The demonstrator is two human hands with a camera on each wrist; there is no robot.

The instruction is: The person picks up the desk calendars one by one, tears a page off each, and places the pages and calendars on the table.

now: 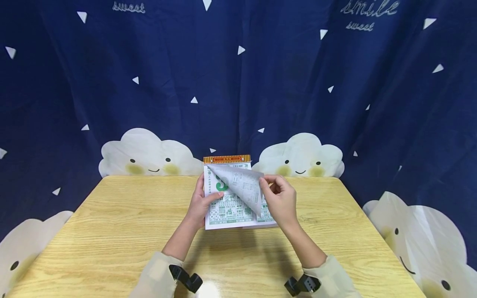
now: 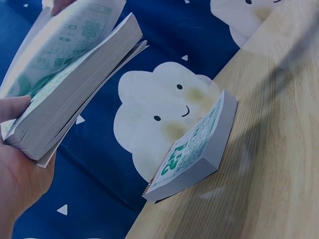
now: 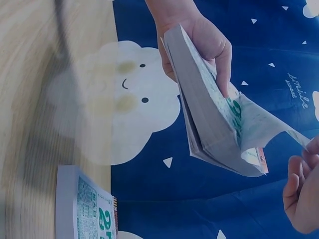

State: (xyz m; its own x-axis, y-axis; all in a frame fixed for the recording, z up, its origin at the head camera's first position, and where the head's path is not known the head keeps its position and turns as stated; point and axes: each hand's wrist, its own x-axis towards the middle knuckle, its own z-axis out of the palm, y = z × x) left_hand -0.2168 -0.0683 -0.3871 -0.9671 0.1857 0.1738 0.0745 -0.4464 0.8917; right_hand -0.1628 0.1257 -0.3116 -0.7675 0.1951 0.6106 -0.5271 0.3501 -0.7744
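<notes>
My left hand (image 1: 197,207) grips a thick tear-off calendar (image 1: 229,213) by its left edge, thumb across the printed face. It is raised above the table, with an orange-red header strip (image 1: 227,159) along its top. Between thumb and fingers, my right hand (image 1: 281,200) pinches the edge of the thin top sheet (image 1: 244,186), which is peeled up diagonally and still meets the block at the upper left. Green print shows on the page beneath. In the right wrist view the sheet (image 3: 264,122) stretches from the block (image 3: 204,107) to the right fingertips.
A second thick calendar (image 2: 192,152) with green numerals lies on the wooden table (image 1: 130,215), partly hidden behind the held one in the head view. A dark blue curtain (image 1: 223,82) with white triangles and clouds hangs at the table's far edge.
</notes>
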